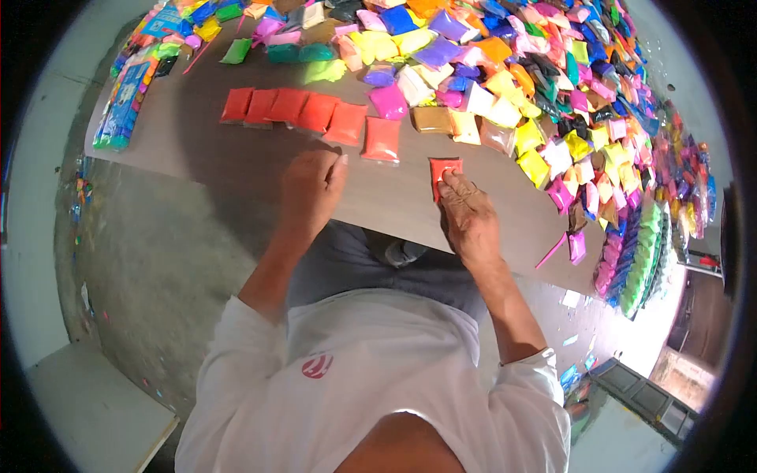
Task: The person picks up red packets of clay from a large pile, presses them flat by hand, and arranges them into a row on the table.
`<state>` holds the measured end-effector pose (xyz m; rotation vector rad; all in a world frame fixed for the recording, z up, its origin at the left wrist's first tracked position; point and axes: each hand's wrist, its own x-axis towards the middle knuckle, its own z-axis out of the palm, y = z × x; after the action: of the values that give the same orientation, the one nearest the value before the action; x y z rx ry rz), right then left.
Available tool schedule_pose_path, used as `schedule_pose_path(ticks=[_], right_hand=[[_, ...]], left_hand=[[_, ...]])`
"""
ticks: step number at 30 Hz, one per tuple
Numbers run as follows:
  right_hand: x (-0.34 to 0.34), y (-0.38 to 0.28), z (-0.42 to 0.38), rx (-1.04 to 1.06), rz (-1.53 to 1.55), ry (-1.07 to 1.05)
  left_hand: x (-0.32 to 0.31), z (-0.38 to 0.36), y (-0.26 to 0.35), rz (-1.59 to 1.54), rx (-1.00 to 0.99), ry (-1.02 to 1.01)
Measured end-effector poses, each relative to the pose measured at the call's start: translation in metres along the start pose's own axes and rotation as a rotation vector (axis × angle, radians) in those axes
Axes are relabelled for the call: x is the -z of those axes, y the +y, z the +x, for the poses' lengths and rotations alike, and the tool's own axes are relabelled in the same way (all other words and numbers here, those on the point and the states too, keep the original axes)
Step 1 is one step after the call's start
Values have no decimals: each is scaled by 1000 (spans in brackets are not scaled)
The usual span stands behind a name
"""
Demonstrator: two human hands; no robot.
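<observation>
My right hand (467, 211) rests with its fingertips on a small red packet (445, 167) lying near the table's front edge. Its fingers lie close together on the packet's lower part, covering some of it. My left hand (315, 185) is curled at the front edge, below a row of overlapping red packets (317, 113); whether anything is inside its closed fingers is hidden. A separate red packet (382, 139) lies flat at the right end of that row, between my two hands.
A large heap of many-coloured packets (544, 79) covers the back and right of the brown table (236, 169). Bagged packets (126, 98) lie at the far left, and long packed strips (640, 260) at the right front corner.
</observation>
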<state>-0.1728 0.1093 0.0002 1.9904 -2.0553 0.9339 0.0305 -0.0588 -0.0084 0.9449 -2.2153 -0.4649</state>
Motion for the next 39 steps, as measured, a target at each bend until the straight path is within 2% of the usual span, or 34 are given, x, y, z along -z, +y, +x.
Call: schedule_pose_path(ticks=[7, 12, 17, 20, 27, 30, 35, 39], right_hand=[[-39, -16, 37, -54, 48, 113], [-33, -30, 51, -91, 135, 170], [-35, -30, 64, -88, 100, 11], [-44, -28, 70, -53, 103, 41], [-51, -32, 73, -59, 114, 88], [-52, -29, 74, -19, 87, 39], [-58, -27, 75, 35, 30, 87], [-53, -29, 75, -10, 69, 27]], left_hand=[[-3, -1, -2, 4, -25, 43], [0, 1, 2, 16, -35, 29], [0, 0, 1, -19, -36, 39], [-5, -1, -2, -28, -64, 98], [0, 0, 2, 20, -54, 71], [1, 0, 4, -5, -62, 87], [-3, -2, -3, -38, -64, 87], [2, 0, 2, -66, -65, 88]])
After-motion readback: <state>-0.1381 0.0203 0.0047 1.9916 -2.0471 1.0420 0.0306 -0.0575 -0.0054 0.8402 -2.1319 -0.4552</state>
